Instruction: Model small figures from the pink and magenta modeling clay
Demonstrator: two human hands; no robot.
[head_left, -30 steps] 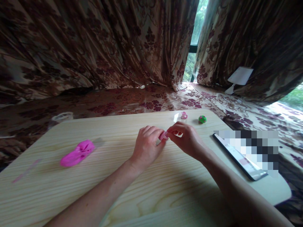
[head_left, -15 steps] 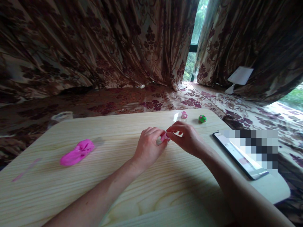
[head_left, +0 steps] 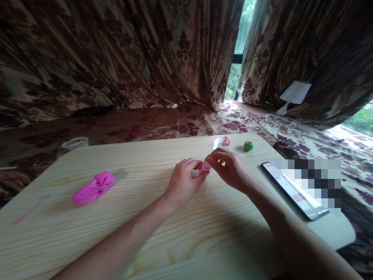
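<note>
Over the middle of the table, my left hand (head_left: 184, 177) pinches a small pink clay piece (head_left: 205, 166) between thumb and fingers. My right hand (head_left: 227, 165) is closed too, its thumb and fingertips drawn together at the upper right edge of that same piece. Fingers hide part of the piece, so its full shape cannot be made out. Beyond the hands stand a small pink-and-white figure (head_left: 225, 141) and a green clay ball with pink dots (head_left: 248, 146). To the left lies a larger bright pink lump of modelling clay (head_left: 93, 188).
A phone with a lit screen (head_left: 294, 192) lies at the table's right side. On the wooden table (head_left: 163, 249), a thin pink strip (head_left: 30, 210) rests far left. Behind are a clear plastic bag (head_left: 74, 144), patterned curtains (head_left: 131, 50) and a white lamp (head_left: 295, 92).
My right fingertips have shifted slightly up on the pink clay piece, and more of it shows between the hands. Everything else stays in place apart from a slight camera shift.
</note>
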